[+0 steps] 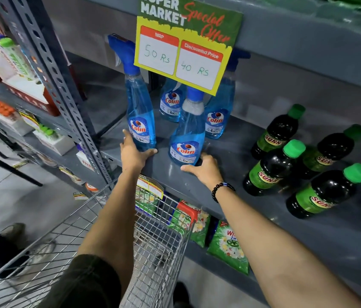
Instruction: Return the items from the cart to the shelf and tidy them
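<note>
Several blue Colin spray bottles stand on the grey shelf [219,156]. My left hand [134,152] cups the base of the leftmost spray bottle [139,114]. My right hand [204,166] wraps the base of the front spray bottle [188,134], which has a white wrap under its cap. Two more Colin bottles [171,105] [216,121] stand behind, partly hidden by a hanging price sign [181,52]. The wire cart [157,245] sits below my arms, and what I see of its basket holds nothing.
Several green-capped Sunny bottles [272,167] stand on the same shelf to the right. Green detergent packs [228,247] lie on the shelf below. A perforated steel upright [64,90] bounds the left side, with boxed goods beyond it. Someone's shoes [13,232] show at lower left.
</note>
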Motion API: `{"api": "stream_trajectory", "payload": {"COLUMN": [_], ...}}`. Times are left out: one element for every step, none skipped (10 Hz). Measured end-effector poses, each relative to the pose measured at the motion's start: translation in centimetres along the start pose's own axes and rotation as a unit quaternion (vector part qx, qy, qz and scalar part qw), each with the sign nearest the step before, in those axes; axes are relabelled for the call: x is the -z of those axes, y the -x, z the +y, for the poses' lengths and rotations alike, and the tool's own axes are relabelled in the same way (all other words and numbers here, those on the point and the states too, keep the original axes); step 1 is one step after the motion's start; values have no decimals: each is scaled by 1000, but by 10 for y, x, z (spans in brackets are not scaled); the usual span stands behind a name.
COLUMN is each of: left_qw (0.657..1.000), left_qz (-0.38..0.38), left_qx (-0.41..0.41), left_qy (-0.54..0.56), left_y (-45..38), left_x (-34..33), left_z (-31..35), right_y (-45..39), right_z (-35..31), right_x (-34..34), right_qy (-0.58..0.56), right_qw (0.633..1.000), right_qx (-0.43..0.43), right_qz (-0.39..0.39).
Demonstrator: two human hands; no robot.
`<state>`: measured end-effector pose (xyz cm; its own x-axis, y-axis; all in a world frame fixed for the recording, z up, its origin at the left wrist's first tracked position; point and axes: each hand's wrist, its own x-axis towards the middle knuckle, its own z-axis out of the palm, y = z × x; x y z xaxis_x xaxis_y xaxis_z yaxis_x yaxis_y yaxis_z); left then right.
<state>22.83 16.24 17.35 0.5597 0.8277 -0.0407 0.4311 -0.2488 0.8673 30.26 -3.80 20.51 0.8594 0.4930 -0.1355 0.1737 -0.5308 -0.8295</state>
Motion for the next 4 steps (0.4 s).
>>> {"api": "stream_trajectory", "payload": {"left_qw": [1000, 998, 996, 992], "left_qz": [-7, -10, -19, -14], "left_qx": [13, 10, -4, -43], "left_qy": [-6, -58, -90, -117], "left_y": [8, 31, 66, 108], "left_x": [4, 8, 12, 17], "left_z": [1, 5, 6, 7], "right_y": [-1, 6, 28, 64], "right_z": [0, 1, 12, 22], "right_x": [1, 2, 5, 11], "right_qy": [-2, -20, 9, 82], "right_qw": [1000, 999, 999, 996], "right_qx": [-6, -20, -27, -17], "right_qz": [-9, -27, -34, -16]}}
